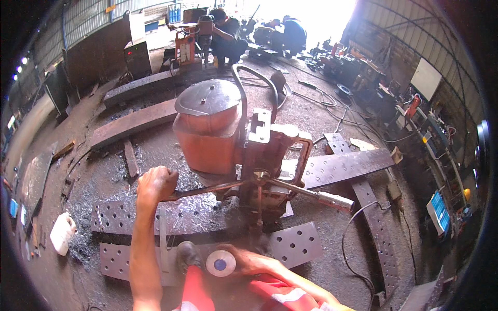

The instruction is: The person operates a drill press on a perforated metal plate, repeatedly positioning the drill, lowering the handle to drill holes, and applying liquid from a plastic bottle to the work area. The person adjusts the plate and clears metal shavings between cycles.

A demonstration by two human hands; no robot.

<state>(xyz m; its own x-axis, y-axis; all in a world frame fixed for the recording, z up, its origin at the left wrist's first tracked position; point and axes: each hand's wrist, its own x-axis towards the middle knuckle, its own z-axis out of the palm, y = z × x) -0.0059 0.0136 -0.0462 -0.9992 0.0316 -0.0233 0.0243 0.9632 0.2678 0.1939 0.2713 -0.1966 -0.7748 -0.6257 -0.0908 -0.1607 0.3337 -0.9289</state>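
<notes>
Big orange drill mach. (207, 142) stands by drilled steel plates (295, 254) on floor (327, 274). Dark lever (212, 188) runs out its L side; L hand (155, 184) has fingers curled tight round the end. R hand (248, 260) has fingers round a can (220, 263), low ctr; fingertips hidden.

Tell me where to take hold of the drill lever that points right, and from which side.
Probably best by the thick pale sleeve at the outer end of the lever, coming from the right: that end juts out free, while the inner one runs into the hub.
</notes>
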